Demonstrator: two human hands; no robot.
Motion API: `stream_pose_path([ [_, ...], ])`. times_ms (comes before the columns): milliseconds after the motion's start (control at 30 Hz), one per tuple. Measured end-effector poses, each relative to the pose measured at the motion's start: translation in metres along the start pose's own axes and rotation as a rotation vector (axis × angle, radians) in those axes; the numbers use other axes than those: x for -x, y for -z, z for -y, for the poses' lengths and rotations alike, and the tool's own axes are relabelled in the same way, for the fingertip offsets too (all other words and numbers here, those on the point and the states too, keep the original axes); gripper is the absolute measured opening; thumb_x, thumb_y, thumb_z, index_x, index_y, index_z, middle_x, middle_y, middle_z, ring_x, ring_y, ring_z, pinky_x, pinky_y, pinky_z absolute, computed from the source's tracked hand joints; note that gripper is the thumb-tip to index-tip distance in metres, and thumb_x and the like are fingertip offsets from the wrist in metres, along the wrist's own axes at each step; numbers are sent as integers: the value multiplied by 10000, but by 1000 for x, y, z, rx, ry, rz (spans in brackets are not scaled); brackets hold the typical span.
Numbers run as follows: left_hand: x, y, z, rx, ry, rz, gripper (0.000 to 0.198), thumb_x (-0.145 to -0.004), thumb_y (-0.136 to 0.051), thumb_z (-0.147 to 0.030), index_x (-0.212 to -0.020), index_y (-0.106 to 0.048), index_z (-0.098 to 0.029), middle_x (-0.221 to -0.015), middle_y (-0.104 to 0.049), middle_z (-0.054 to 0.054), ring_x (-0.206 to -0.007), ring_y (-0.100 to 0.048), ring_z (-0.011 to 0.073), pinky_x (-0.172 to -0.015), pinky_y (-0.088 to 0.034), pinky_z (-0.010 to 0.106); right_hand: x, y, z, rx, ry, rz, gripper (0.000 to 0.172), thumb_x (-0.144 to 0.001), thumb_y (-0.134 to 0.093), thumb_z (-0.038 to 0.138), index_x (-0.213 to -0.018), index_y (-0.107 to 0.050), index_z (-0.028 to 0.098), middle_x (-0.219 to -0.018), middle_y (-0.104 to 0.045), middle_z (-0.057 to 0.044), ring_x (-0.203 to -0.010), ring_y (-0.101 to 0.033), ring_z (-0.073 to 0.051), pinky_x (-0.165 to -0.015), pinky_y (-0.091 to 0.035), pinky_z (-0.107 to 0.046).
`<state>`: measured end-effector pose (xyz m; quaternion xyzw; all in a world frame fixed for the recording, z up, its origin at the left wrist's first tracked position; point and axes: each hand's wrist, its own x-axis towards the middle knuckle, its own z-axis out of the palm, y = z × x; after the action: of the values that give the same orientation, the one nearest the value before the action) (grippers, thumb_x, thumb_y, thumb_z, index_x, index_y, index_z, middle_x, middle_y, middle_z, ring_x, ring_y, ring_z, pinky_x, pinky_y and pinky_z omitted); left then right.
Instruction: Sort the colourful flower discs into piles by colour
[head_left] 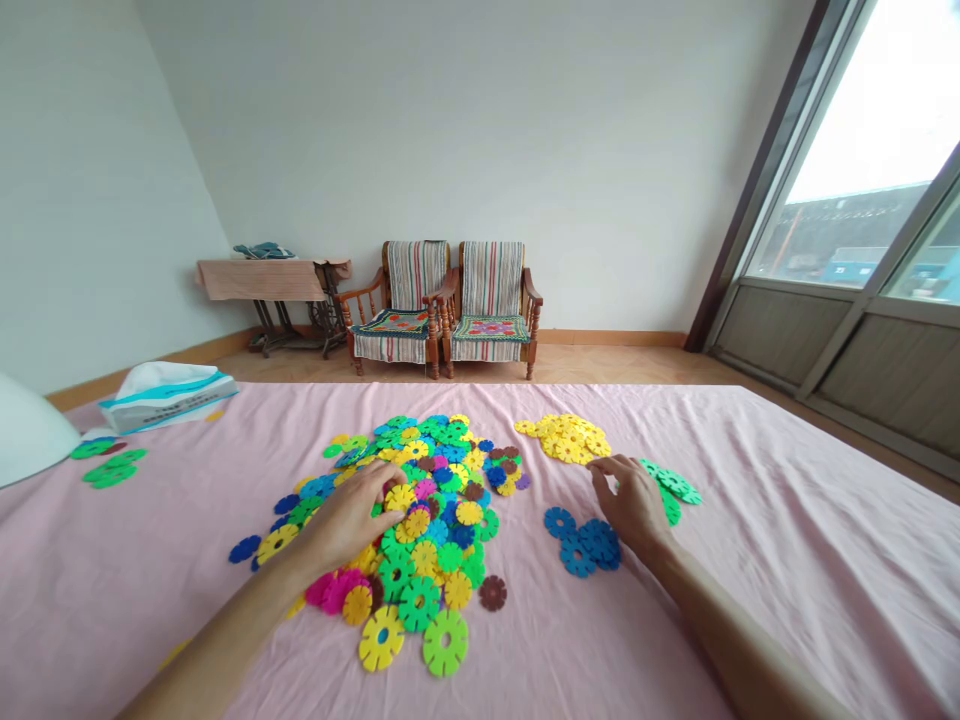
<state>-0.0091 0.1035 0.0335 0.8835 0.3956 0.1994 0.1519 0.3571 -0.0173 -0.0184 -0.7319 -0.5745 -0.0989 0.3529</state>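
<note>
A big mixed heap of plastic snowflake discs in yellow, green, blue, pink and brown lies on the pink cloth. My left hand rests on the heap's left side, fingers curled onto a yellow disc. My right hand lies right of the heap, fingers bent down onto the cloth between three sorted groups: a yellow pile beyond it, green discs to its right, blue discs just below it. What its fingertips hold, if anything, is hidden.
A white and teal bag sits at the far left with green discs near it and a white object at the frame edge. Beyond are two wooden armchairs, a small table and a large window.
</note>
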Motion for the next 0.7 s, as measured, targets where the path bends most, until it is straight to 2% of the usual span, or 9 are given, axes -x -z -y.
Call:
stream_pose_path([
  [267, -6, -1, -3, 53, 15, -37, 98, -732, -560, -277, -774, -540, -191, -727, -540, -13, -624, -485, 148, -604, -395, 256, 0, -2, 6, -23, 3, 16, 287, -872, -420, 260, -795, -687, 188, -821, -670, -71, -793, -571, -212, -758, -401, -321],
  [400, -7, 5, -6, 105, 24, -54, 183, -768, -540, -368, -729, -555, -190, -726, -577, -3, -678, -532, 166, -641, -427, 260, 1, -2, 10, -34, 5, 10, 285, -875, -421, 253, -769, -680, 196, -805, -671, -64, -795, -572, -212, -765, -397, -321],
  [567, -11, 11, -20, 161, 43, -71, 284, -773, -541, -466, -747, -597, -189, -769, -642, 12, -731, -585, 193, -663, -462, 266, 1, 0, 16, -53, 7, 21, 270, -874, -435, 234, -761, -678, 198, -788, -663, -62, -796, -569, -207, -767, -402, -317],
  [700, -20, 9, -40, 203, 21, -50, 286, -806, -523, -454, -824, -623, -187, -803, -664, 22, -760, -605, 202, -687, -477, 275, 2, 2, 27, -91, 37, 9, 245, -878, -444, 207, -804, -677, 192, -813, -655, -67, -839, -568, -208, -787, -406, -317],
])
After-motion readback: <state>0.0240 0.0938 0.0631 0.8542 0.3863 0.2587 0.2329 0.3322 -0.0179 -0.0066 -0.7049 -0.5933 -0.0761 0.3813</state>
